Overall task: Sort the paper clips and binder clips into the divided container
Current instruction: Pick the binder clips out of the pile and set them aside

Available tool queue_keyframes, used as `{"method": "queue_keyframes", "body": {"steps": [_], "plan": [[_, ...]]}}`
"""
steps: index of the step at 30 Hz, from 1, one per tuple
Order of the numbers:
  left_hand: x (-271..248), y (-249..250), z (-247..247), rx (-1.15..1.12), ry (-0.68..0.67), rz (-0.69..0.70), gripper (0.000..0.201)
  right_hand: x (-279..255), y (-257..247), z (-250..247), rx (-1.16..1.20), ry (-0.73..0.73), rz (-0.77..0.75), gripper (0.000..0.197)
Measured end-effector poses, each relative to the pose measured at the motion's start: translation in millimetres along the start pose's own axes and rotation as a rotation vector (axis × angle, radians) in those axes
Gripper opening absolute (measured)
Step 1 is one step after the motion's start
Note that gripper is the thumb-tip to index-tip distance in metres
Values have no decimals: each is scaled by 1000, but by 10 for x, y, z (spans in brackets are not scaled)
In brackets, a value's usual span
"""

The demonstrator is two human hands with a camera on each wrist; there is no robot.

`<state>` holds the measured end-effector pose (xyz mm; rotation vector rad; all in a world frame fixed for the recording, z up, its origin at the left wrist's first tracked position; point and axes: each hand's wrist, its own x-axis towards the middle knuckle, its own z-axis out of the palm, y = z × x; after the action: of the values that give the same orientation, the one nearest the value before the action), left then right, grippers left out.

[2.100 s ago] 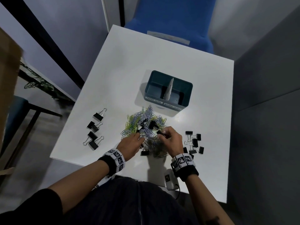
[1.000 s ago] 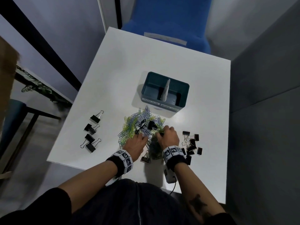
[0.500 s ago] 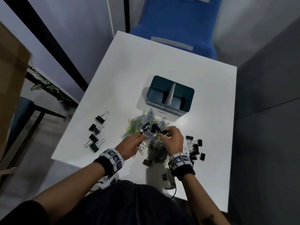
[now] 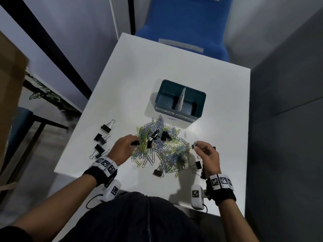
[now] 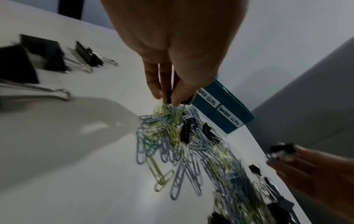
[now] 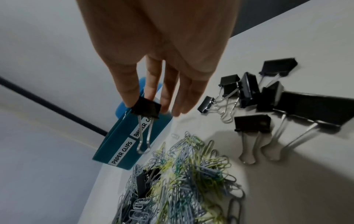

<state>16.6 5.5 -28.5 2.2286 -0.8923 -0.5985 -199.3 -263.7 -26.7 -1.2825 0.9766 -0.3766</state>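
A tangled heap of blue, green and yellow paper clips (image 4: 162,147) with black binder clips mixed in lies in front of the teal divided container (image 4: 180,100), labelled "PAPER CLIPS" on the left and "BINDER CLIPS" on the right. My left hand (image 4: 125,145) pinches a small black binder clip (image 5: 169,97) at the heap's left edge. My right hand (image 4: 206,152), lifted at the heap's right edge, pinches another black binder clip (image 6: 146,108) between thumb and fingers, its wire handles hanging down.
A group of black binder clips (image 4: 101,138) lies at the table's left, another group (image 6: 268,97) at the right beside my right hand. A blue chair (image 4: 183,27) stands beyond the white table (image 4: 139,75). A grey wall runs along the right.
My two hands have drawn apart from the heap's middle. The right hand has lifted to the right with a binder clip. The left hand has shifted left, holding another.
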Motion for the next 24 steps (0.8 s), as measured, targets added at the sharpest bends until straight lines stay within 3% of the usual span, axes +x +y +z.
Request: {"method": "queue_keyframes", "body": {"steps": [4, 8, 10, 12, 15, 17, 20, 24], "plan": [[-36, -239, -220, 61, 114, -182, 30, -57, 7, 35, 154, -61, 207, 20], [5, -378, -380, 124, 158, -339, 28, -39, 22, -21, 166, 126, 158, 14], [20, -419, -422, 166, 132, -378, 28, -8, 32, -158, -27, 219, 99, 14], [32, -455, -440, 195, 104, -388, 29, 24, 17, -324, -389, 284, 29, 15], [30, -472, -432, 271, 83, -406, 31, 69, 21, -530, -826, 233, -24, 24], [9, -442, -397, 362, 115, -359, 32, 103, 82, -627, -974, 169, -6, 28], [0, -323, -283, 462, 104, -153, 32, 117, 158, -671, -1036, 139, -3, 34], [-37, 20, -20, 509, -99, 102, 25, 35, 117, -504, -1137, 181, -122, 37]]}}
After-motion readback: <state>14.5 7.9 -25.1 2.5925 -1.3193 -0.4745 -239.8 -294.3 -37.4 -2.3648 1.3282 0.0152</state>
